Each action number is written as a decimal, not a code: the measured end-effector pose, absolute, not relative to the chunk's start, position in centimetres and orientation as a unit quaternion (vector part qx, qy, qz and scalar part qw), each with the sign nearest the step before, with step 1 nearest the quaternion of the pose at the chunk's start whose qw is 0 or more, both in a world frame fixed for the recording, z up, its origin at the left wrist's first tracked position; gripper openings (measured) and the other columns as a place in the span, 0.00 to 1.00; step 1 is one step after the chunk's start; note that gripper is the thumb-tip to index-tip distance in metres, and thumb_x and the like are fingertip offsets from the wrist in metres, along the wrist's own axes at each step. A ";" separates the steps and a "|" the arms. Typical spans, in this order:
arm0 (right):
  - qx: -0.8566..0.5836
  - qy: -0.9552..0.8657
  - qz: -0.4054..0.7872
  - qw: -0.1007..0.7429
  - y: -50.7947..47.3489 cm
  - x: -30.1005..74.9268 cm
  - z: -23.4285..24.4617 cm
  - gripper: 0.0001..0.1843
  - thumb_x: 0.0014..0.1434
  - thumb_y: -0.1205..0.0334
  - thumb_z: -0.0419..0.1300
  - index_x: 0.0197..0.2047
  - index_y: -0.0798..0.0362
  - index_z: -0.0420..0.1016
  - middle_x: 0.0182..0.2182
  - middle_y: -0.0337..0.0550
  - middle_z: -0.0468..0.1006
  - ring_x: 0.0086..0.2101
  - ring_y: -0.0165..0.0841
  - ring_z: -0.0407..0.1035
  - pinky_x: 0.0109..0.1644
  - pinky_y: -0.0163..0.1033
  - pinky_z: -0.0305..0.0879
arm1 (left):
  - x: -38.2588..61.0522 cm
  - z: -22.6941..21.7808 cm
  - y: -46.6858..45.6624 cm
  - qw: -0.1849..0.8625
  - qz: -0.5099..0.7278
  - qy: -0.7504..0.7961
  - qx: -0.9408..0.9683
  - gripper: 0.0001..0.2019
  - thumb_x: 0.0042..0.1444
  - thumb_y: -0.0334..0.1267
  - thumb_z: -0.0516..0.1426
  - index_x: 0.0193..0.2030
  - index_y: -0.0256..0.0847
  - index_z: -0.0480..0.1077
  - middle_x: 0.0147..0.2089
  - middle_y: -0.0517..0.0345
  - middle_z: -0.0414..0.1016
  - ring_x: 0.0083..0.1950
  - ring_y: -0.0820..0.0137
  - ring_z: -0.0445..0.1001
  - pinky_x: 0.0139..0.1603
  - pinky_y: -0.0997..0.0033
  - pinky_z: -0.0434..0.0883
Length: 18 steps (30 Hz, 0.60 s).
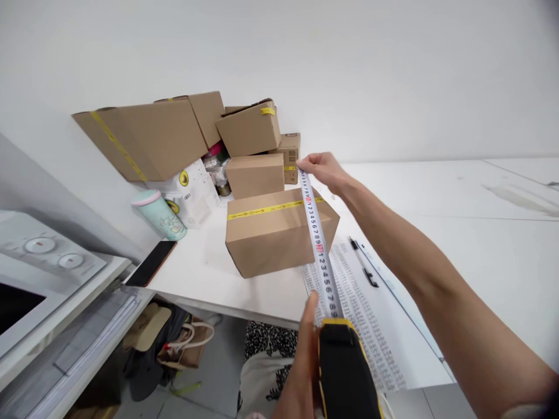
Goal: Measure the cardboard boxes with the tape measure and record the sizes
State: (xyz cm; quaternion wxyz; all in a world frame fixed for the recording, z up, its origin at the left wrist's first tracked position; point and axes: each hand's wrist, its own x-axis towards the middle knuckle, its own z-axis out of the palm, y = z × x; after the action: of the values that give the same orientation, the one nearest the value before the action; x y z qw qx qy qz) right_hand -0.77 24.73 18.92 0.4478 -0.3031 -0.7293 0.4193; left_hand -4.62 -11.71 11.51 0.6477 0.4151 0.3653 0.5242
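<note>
My left hand (301,366) is wrapped round the black and yellow case of a tape measure (347,366), low in the view, its thumb pointing up along the case. A white blade (315,227) with black and red numbers runs out away from me. At its far end the fingertips of my right hand (325,169) pinch the tip. Beneath the stretched blade lies a closed cardboard box (275,238) with a yellow tape strip across its top. The blade passes above the box's right part; whether it touches cannot be told.
More cardboard boxes (255,174) are stacked behind. At left stand a mint tumbler (159,215), a dark phone (152,263) and a microwave (48,256). Printed sheets (371,326) and a pen (363,262) lie right. A bag (187,346) sits below the table (201,279).
</note>
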 end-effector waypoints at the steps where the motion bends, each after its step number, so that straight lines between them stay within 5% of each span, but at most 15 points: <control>1: -0.282 -0.735 0.413 0.458 23.5 0.1 19.6 0.15 0.58 0.56 0.66 0.25 0.55 0.73 0.24 0.40 0.73 0.28 0.28 0.65 0.38 0.38 0.64 | -4.9 11.9 -11.2 0.645 0.523 0.368 0.419 0.55 0.48 0.40 0.71 0.75 0.59 0.41 0.62 0.48 0.69 0.54 0.53 0.75 0.51 0.50 0.76; 3: -0.239 -0.754 0.404 0.459 20.0 1.9 20.9 0.15 0.58 0.54 0.66 0.26 0.55 0.74 0.27 0.41 0.75 0.30 0.29 0.67 0.40 0.39 0.65 | -5.5 12.7 -10.4 0.629 0.517 0.387 0.432 0.70 0.40 0.35 0.73 0.75 0.61 0.23 0.63 0.47 0.67 0.52 0.52 0.76 0.49 0.51 0.77; 6: -0.151 -0.794 0.401 0.431 13.5 4.7 21.6 0.16 0.59 0.50 0.65 0.28 0.53 0.76 0.33 0.43 0.77 0.35 0.31 0.70 0.43 0.40 0.66 | -6.4 14.1 -9.8 0.556 0.519 0.444 0.473 0.71 0.40 0.34 0.71 0.73 0.60 0.18 0.63 0.47 0.66 0.49 0.55 0.77 0.48 0.52 0.78; 10: -0.094 -0.850 0.415 0.311 9.5 8.8 19.5 0.15 0.62 0.49 0.61 0.35 0.52 0.79 0.38 0.46 0.79 0.39 0.33 0.72 0.44 0.41 0.67 | -8.5 16.2 -8.1 0.372 0.503 0.524 0.578 0.64 0.42 0.41 0.71 0.75 0.58 0.29 0.62 0.48 0.67 0.48 0.55 0.77 0.42 0.56 0.80; 13: -0.284 -0.812 0.355 0.367 12.1 12.4 15.4 0.17 0.63 0.48 0.59 0.36 0.53 0.77 0.32 0.45 0.78 0.33 0.34 0.71 0.37 0.40 0.65 | -10.8 18.3 -5.4 0.160 0.452 0.619 0.622 0.56 0.43 0.46 0.70 0.74 0.56 0.42 0.62 0.48 0.68 0.48 0.53 0.77 0.37 0.55 0.79; 15: -0.454 -0.783 0.249 0.345 14.8 14.6 12.0 0.13 0.61 0.51 0.61 0.32 0.53 0.74 0.27 0.42 0.77 0.28 0.33 0.69 0.35 0.40 0.62 | -12.2 19.6 -2.9 0.002 0.391 0.676 0.624 0.52 0.42 0.50 0.69 0.72 0.53 0.49 0.63 0.49 0.68 0.49 0.49 0.77 0.41 0.47 0.78; 18: -0.574 -0.783 0.154 0.185 17.2 16.4 7.2 0.09 0.62 0.56 0.59 0.35 0.52 0.72 0.27 0.42 0.77 0.28 0.34 0.68 0.34 0.39 0.58 | -13.8 20.8 1.1 -0.133 0.279 0.725 0.616 0.50 0.43 0.54 0.67 0.72 0.48 0.53 0.65 0.49 0.67 0.57 0.39 0.72 0.53 0.32 0.70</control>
State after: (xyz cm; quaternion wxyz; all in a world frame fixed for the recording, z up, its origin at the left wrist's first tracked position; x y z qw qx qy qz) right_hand 16.44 17.16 7.21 0.1849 -0.5736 -0.7830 0.1541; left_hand -13.82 1.10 20.77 -0.1332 0.6158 0.7246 0.2794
